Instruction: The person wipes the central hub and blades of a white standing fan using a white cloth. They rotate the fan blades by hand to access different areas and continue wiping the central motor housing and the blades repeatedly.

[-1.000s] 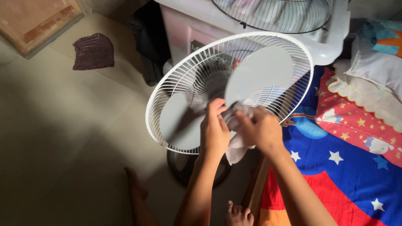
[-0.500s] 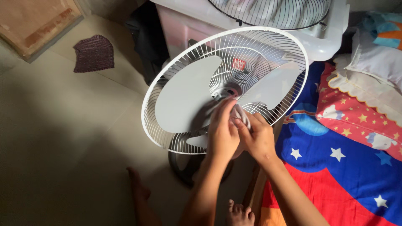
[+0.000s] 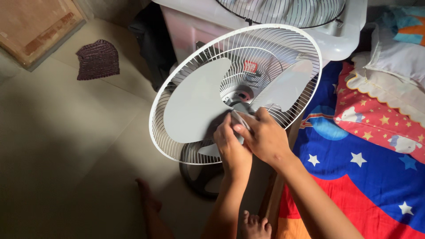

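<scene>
At centre frame, the left hand [image 3: 232,148] and the right hand [image 3: 263,137] meet on the lowest of the grey fan blades [image 3: 197,106], both sets of fingers pinched around a pale cloth [image 3: 239,119] folded over that blade's edge. The blades sit in the open white rear guard [image 3: 168,88] of a tilted fan, whose dark round base [image 3: 201,177] shows below the hands. Compared with the frame half a second earlier, the hands have slid slightly down and rightward from the hub [image 3: 242,95], which is now uncovered, and the right hand overlaps the left more closely; the blades have turned only a little. One second earlier the blades were blurred in rotation and the cloth hung loose below the hands.

At upper centre, a dark wire front guard [image 3: 283,13] lies on a white plastic box [image 3: 349,40]. A dark knitted cloth [image 3: 98,59] lies on the floor [image 3: 66,146] at upper left. At right, a star-patterned blue and red mat [image 3: 363,177] and a red pillow [image 3: 380,119] adjoin the fan. The forearms hide the fan's stem, and bare feet [image 3: 253,226] appear at the bottom edge.
</scene>
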